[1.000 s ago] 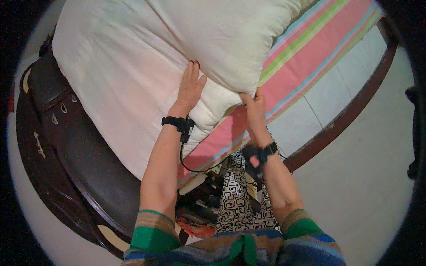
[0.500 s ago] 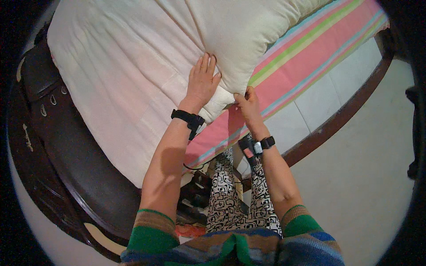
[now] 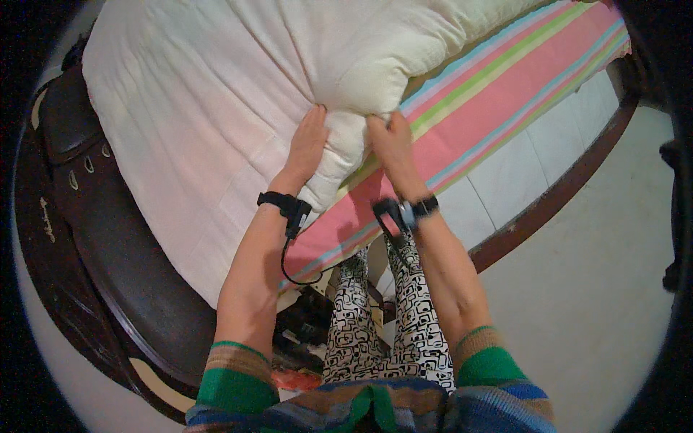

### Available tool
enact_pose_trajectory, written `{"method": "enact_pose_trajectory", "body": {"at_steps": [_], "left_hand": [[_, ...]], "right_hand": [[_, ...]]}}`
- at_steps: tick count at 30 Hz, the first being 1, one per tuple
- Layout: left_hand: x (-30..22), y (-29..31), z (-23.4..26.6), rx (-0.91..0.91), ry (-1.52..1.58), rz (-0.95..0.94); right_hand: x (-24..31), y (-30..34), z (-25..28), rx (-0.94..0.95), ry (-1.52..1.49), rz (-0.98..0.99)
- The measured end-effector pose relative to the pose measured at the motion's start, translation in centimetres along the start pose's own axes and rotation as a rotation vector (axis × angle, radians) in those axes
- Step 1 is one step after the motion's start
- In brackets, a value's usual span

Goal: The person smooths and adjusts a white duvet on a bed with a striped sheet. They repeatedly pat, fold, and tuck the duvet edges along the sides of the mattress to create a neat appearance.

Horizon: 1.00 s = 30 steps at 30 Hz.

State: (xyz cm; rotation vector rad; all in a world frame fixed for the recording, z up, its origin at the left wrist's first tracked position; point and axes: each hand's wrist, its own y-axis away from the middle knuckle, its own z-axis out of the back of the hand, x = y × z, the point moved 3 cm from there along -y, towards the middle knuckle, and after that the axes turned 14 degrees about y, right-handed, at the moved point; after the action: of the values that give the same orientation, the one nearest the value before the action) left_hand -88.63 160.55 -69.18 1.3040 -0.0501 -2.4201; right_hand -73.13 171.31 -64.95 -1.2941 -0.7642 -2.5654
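A thick cream quilt (image 3: 209, 123) spreads over the bed, its near right edge bunched into a puffy fold between my two hands. My left hand (image 3: 308, 142) is closed on the quilt at the left side of this fold, its fingertips partly sunk in the cloth. My right hand (image 3: 392, 146) grips the quilt's edge on the other side, with fingers bent and slightly blurred. Under the quilt lies a striped sheet (image 3: 498, 94) in pink, green, yellow and blue, showing along the right. Each wrist wears a black strapped device.
A dark brown padded headboard (image 3: 137, 245) curves along the left. White panels (image 3: 512, 173) and a dark wooden bed rail (image 3: 548, 209) border the sheet on the right, beside the pale floor (image 3: 577, 289). My patterned trouser legs (image 3: 419, 317) stand against the bed; dark items lie beside them.
My left hand has gone from lying flat to gripping, shifting slightly left. My right hand has moved up and a little left, bunching the quilt's edge and baring more of the sheet.
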Motion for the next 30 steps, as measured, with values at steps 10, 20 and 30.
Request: {"method": "enact_pose_trajectory", "body": {"at_steps": [10,20,30], "left_hand": [[5.0,1.6,-0.8,0.078,-0.194,0.093],[4.9,1.8,-1.0,0.070,-0.294,0.040],[-1.9,3.4,0.1,-0.072,-0.213,0.031]], "right_hand": [[-9.0,1.7,-3.9,0.095,-0.429,-0.265],[-4.2,-3.6,0.7,0.110,-0.506,-0.175],[-12.5,0.4,-0.7,-0.050,-0.228,-0.395]]}}
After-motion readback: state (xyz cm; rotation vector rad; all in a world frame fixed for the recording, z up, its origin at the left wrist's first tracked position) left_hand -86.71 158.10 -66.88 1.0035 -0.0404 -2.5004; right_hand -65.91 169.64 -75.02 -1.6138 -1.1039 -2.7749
